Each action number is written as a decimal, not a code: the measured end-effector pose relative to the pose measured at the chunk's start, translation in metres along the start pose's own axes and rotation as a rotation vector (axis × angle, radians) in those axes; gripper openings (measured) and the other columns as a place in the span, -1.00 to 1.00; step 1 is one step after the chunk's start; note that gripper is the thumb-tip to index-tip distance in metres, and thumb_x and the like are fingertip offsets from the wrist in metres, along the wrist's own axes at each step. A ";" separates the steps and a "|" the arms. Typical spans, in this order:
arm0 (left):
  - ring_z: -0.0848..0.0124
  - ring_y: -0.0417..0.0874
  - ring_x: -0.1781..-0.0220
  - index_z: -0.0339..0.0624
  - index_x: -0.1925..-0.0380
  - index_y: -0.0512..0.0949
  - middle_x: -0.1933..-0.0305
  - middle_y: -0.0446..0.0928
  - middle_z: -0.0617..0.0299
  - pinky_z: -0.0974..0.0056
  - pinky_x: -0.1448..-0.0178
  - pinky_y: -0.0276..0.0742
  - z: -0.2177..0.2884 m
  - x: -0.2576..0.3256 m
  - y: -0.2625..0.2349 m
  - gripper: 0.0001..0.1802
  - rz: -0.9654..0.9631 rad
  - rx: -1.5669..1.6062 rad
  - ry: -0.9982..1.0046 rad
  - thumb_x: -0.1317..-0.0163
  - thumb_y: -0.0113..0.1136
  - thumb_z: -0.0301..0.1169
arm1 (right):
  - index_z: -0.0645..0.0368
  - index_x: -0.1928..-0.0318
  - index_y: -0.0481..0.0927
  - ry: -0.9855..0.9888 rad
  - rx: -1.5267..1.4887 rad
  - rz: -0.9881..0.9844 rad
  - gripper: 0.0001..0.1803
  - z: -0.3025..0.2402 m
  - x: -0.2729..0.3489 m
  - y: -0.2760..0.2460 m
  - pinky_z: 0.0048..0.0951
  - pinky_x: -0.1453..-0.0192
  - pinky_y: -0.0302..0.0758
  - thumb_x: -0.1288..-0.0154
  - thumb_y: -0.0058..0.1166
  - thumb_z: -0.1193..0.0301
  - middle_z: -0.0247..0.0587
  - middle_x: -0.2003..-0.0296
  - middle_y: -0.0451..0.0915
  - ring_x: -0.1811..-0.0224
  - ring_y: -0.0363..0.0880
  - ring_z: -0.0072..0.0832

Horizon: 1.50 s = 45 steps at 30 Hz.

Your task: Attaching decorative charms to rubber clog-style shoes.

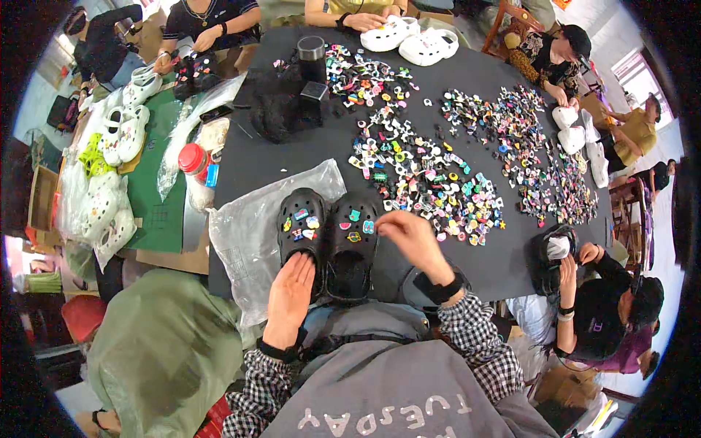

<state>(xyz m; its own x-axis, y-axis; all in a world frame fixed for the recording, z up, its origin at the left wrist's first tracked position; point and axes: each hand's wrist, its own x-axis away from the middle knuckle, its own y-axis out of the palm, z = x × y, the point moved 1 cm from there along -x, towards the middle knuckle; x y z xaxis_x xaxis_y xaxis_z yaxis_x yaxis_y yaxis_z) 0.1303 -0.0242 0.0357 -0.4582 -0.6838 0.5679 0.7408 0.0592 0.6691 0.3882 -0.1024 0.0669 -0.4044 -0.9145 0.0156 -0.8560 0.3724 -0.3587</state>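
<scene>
Two black clogs stand side by side at the table's near edge, the left clog (301,208) and the right clog (352,252), toes pointing away from me. Small coloured shoe charms (355,236) sit on the tops of both. My left hand (290,296) lies with straight fingers at the foot opening of the left clog, their tips dipping into it. Beside the right clog's outer edge, my right hand (412,242) has its thumb and fingers drawn together next to the charms; whatever is between them is too small to make out.
A clear plastic bag (248,233) lies under and left of the clogs. Loose charms (409,168) cover much of the dark table (307,157). A red-lidded jar (193,159) and a dark cup (312,58) stand further off. Co-workers handle white clogs (427,47) and a black one (548,255).
</scene>
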 end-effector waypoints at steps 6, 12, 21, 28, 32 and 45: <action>0.43 0.45 0.00 -0.13 0.05 0.47 0.06 0.52 0.32 0.32 -0.11 0.31 -0.015 -0.043 0.004 -0.73 0.032 0.121 -0.099 -0.35 0.06 -0.26 | 0.23 0.23 0.58 -0.255 0.084 -0.192 -0.87 -0.030 -0.020 0.060 -0.31 0.17 0.49 -0.21 0.06 0.49 -0.09 0.31 0.59 0.25 0.58 -0.20; 0.47 0.48 0.06 -0.11 0.07 0.50 0.10 0.54 0.33 0.35 -0.03 0.35 -0.020 -0.051 -0.004 -0.76 0.036 0.082 -0.017 -0.36 0.02 -0.26 | 0.16 0.19 0.56 -0.348 0.188 -0.169 -0.85 -0.029 -0.033 0.098 -0.19 0.16 0.53 -0.23 0.02 0.46 -0.12 0.28 0.53 0.24 0.57 -0.11; 0.41 0.54 0.07 -0.09 0.10 0.52 0.12 0.58 0.29 0.32 0.02 0.42 -0.027 -0.056 -0.013 -0.77 0.059 0.086 -0.024 -0.34 -0.02 -0.29 | 0.17 -0.01 0.48 -0.410 0.561 -0.216 -0.67 -0.022 -0.028 0.111 -0.21 0.28 0.57 -0.21 -0.04 0.50 -0.10 0.19 0.44 0.28 0.59 -0.14; 0.43 0.51 0.06 -0.12 0.13 0.51 0.14 0.55 0.31 0.31 -0.02 0.38 -0.027 -0.057 -0.026 -0.77 -0.010 0.075 0.033 -0.31 0.03 -0.28 | 0.14 0.14 0.49 -0.393 0.449 -0.244 -0.84 -0.015 -0.031 0.118 -0.16 0.30 0.54 -0.28 -0.08 0.44 -0.09 0.23 0.42 0.29 0.56 -0.09; 0.42 0.51 0.08 -0.09 0.14 0.51 0.15 0.54 0.33 0.27 -0.06 0.33 -0.028 -0.053 -0.013 -0.76 0.010 0.046 0.044 -0.26 0.05 -0.25 | 0.15 0.17 0.46 -0.315 0.269 -0.256 -0.82 -0.016 -0.037 0.111 -0.16 0.20 0.49 -0.24 0.04 0.39 -0.12 0.25 0.41 0.22 0.53 -0.12; 0.47 0.50 0.01 -0.12 0.10 0.49 0.08 0.54 0.30 0.32 -0.12 0.34 -0.031 -0.046 -0.017 -0.72 0.023 0.059 0.099 -0.24 0.03 -0.27 | 0.23 0.18 0.47 -0.310 0.164 -0.261 -0.65 -0.004 -0.046 0.128 -0.22 0.17 0.42 -0.26 0.06 0.18 -0.07 0.28 0.41 0.17 0.47 -0.12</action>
<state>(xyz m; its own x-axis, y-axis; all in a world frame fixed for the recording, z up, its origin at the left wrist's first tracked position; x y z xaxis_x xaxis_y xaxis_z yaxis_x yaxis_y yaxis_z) 0.1542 -0.0158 -0.0167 -0.3885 -0.7500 0.5353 0.7190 0.1166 0.6852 0.2960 -0.0116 0.0242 -0.0434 -0.9882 -0.1467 -0.8440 0.1148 -0.5238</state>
